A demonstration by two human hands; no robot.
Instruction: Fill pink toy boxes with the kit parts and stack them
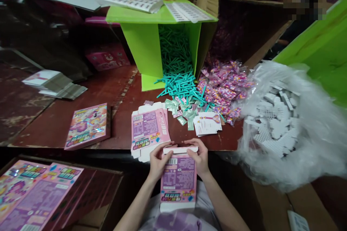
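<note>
Between my two hands is a pink and purple printed cardboard box [179, 177], its white end flap standing at the far edge. My left hand [160, 158] grips the box's upper left corner, thumb on the printed face. At the upper right corner my right hand [199, 155] holds it the same way, fingers bent behind the flap. Just beyond my left hand lies a stack of flat unfolded boxes [149, 128] in the same print. A small pile of printed leaflets [208, 123] sits beyond my right hand, beside small glossy sachets [187, 112].
A green box [141, 47] on its side spills teal sticks [179, 85]. Bags of colourful beads [225, 83] lie beside it. White plastic pieces [279, 115] fill a clear bag at right. A formed box [88, 124] and white card stacks [55, 83] stand left; a carton [108, 184] is lower left.
</note>
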